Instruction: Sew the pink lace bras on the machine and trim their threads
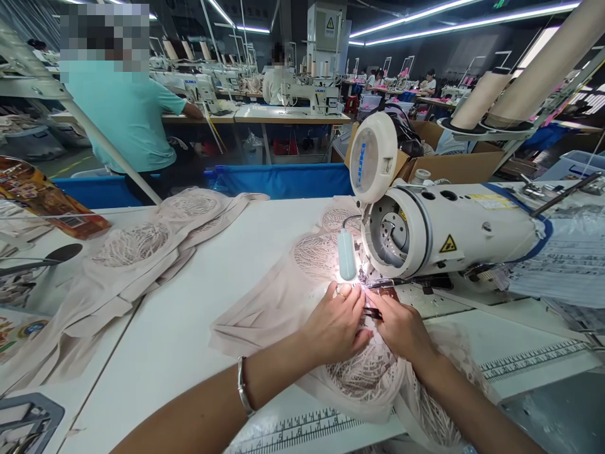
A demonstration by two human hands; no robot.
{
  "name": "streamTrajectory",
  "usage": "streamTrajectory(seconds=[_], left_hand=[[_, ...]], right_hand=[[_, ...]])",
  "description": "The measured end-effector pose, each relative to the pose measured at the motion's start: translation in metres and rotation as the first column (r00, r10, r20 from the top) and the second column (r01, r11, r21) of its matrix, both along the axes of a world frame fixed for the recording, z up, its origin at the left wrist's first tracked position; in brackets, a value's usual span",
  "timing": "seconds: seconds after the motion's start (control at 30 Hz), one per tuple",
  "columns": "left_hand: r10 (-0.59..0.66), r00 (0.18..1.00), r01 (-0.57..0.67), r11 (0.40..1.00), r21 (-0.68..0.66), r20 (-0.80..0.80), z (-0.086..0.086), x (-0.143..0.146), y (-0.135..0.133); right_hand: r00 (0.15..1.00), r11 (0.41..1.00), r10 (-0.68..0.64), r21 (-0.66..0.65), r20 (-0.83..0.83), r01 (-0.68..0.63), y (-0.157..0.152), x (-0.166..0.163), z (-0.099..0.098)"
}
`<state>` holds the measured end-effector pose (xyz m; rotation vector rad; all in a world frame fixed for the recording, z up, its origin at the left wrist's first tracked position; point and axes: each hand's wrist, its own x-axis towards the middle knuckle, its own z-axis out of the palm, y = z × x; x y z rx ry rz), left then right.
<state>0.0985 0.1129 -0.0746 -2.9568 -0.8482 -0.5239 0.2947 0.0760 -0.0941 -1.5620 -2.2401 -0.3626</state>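
My left hand [336,325] lies on a pale pink lace bra [283,296] just in front of the needle of a white sewing machine [449,230]. Its fingers are together, pressing the fabric flat under the bright lamp. My right hand [401,328] is beside it, fingers pinched round a small dark tool [372,312], perhaps tweezers, pointed at the needle area. Both hands touch the garment on the white sewing table [198,315]. A silver bracelet is on my left wrist.
A pile of similar pink lace bras [137,252] lies at the left of the table. A person in a teal shirt [125,113] stands behind a blue bin [283,180]. Thread cones [482,98] rise at the right. Cardboard boxes sit behind the machine.
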Motion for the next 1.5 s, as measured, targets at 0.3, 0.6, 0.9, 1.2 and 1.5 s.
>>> streamTrajectory(seconds=[0.3, 0.6, 0.9, 1.2, 1.5], left_hand=[[-0.012, 1.000, 0.011, 0.999, -0.053, -0.023, -0.001, 0.000, 0.000], [0.005, 1.000, -0.005, 1.000, -0.019, -0.010, -0.004, 0.001, -0.002], [0.007, 1.000, -0.007, 0.998, -0.057, -0.009, -0.003, 0.002, -0.001], [-0.013, 1.000, 0.016, 0.995, 0.098, -0.026, -0.006, 0.003, 0.001], [-0.069, 0.979, 0.105, 0.977, 0.185, -0.190, -0.002, 0.005, -0.025]], right_hand=[[1.000, 1.000, -0.010, 0.023, 0.005, 0.010, -0.001, -0.002, 0.002], [1.000, 1.000, -0.016, 0.000, -0.006, 0.016, -0.002, -0.001, 0.002], [1.000, 0.998, -0.022, -0.054, -0.012, 0.022, 0.001, 0.002, 0.000], [0.996, 0.999, -0.037, -0.042, -0.076, 0.034, 0.001, -0.001, 0.006], [0.991, 0.988, -0.003, -0.156, -0.136, -0.019, 0.000, 0.005, 0.009]])
